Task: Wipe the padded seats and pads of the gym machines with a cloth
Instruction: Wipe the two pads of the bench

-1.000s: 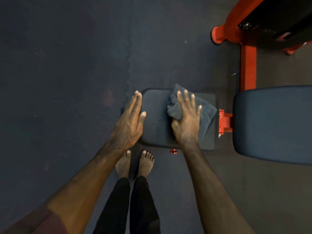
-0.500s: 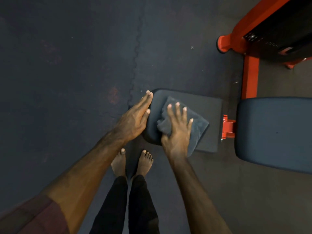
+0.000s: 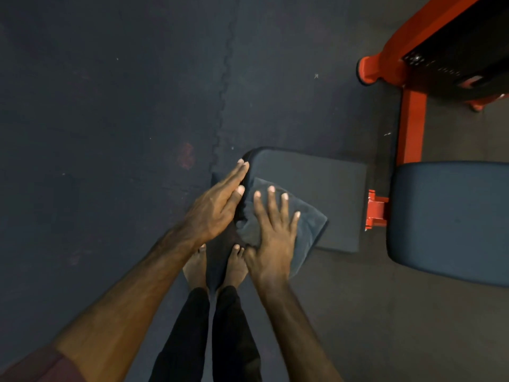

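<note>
Right hand (image 3: 272,232), fingers spread flat, is pressing the cloth (image 3: 308,224) on the seat pad (image 3: 325,183); left hand (image 3: 217,205), fingers straight together, is resting against its left edge.

Left hand (image 3: 220,205) flat, fingers straight together; right hand (image 3: 272,232) flat, fingers spread.

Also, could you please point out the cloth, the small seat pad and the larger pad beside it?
cloth (image 3: 309,226), head view, bare right part.
small seat pad (image 3: 316,177), head view, top surface.
larger pad (image 3: 451,221), head view, top surface.
</note>
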